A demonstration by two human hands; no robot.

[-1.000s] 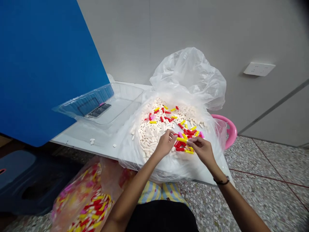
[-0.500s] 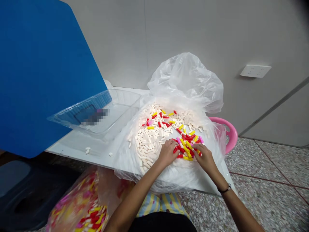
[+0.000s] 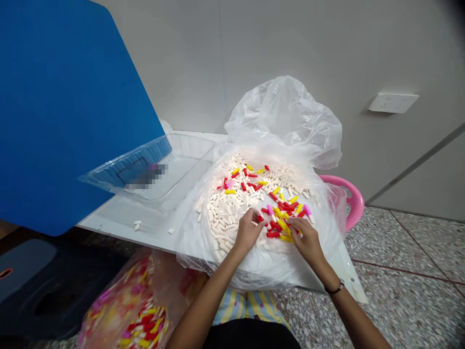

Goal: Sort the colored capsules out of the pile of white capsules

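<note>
Capsules [image 3: 286,206] look light, stiff and slick, best pinched mid-barrel. The left hand [image 3: 249,229] seems clamped on a red capsule [image 3: 261,219]; the right hand's [image 3: 307,240] grip I cannot tell.

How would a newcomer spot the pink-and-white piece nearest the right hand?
Start with the white table and the clear plastic bag spread over it. Find the coloured pile by both hands; on its right edge, just beyond the right hand, lies the pink-and-white piece. Its pink end stands out from the red and yellow pieces beside it.
</note>
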